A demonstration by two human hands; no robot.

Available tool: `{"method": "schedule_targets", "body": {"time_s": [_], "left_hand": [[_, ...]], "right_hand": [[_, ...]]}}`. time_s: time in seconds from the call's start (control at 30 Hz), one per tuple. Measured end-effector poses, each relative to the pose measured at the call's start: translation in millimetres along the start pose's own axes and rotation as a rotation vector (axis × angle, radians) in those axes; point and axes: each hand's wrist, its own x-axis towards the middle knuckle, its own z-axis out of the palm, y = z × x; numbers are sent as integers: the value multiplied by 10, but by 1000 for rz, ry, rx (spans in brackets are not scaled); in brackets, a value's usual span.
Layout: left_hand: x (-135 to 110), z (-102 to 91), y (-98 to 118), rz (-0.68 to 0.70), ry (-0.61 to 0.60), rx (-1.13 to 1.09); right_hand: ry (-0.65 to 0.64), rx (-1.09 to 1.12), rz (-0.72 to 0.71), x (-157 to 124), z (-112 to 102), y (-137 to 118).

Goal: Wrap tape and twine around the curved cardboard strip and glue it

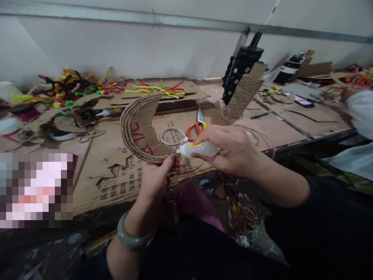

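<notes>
My left hand (159, 175) grips the lower end of a cardboard crescent (136, 128) whose outer edge is lined with rows of brown twine. In my right hand (230, 147) is a small white squeeze glue bottle (202, 149), tilted so its nozzle points left at the crescent's tip, close to my left fingertips. Whether the nozzle touches the twine I cannot tell. Just behind the bottle lie a white ring (172, 136) and scissors with orange handles (191, 131). All of this is above a flattened printed cardboard sheet (116, 155).
A large twine spool (243, 95) stands tilted beside a black flowered bottle (241, 64). Colourful pipe cleaners (78, 85) are heaped at the back left. Cardboard scraps and a phone (304, 100) lie to the right. Another person's pale sleeve (359, 112) shows at the right edge.
</notes>
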Motion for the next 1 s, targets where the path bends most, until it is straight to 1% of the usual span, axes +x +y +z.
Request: {"method": "schedule_targets", "body": {"time_s": [0.2,0.27,0.33,0.4,0.47,0.5,0.57,0.63,0.7,0.73,0.77,0.83,0.93,1.0], "left_hand": [[-9,0,-9,30,-8,-18],[-18,5,7,37,-4,-18],[-25,6,24,23,6,-39],[-27,2,36,-9,7,-70],[-25,-4,43,-29,0,-93],[-23,-6,46,-35,-3,-100],[-20,-8,50,-45,-4,-110],[-21,-8,55,-56,-4,-113],[-27,-7,62,-59,-1,-115],[-31,-5,66,-58,3,-115],[-34,-2,71,-60,4,-112],[-40,6,80,-68,10,-102],[-42,18,87,-68,28,-95],[-42,19,86,-61,32,-93]], "right_hand": [[-137,-215,-156,54,-85,-123],[-166,-260,-206,55,-100,-135],[-154,-240,-185,32,-94,-96],[-98,-139,-73,-12,-68,12],[11,1,102,-73,-22,190],[87,74,194,-109,8,301],[266,239,464,-190,79,545],[512,486,717,-283,156,785],[722,671,899,-382,230,975],[767,731,962,-428,265,1043],[771,766,1004,-471,298,1090],[702,780,1043,-532,363,1135],[592,713,1040,-531,457,1152],[519,628,1020,-457,520,1186]]}}
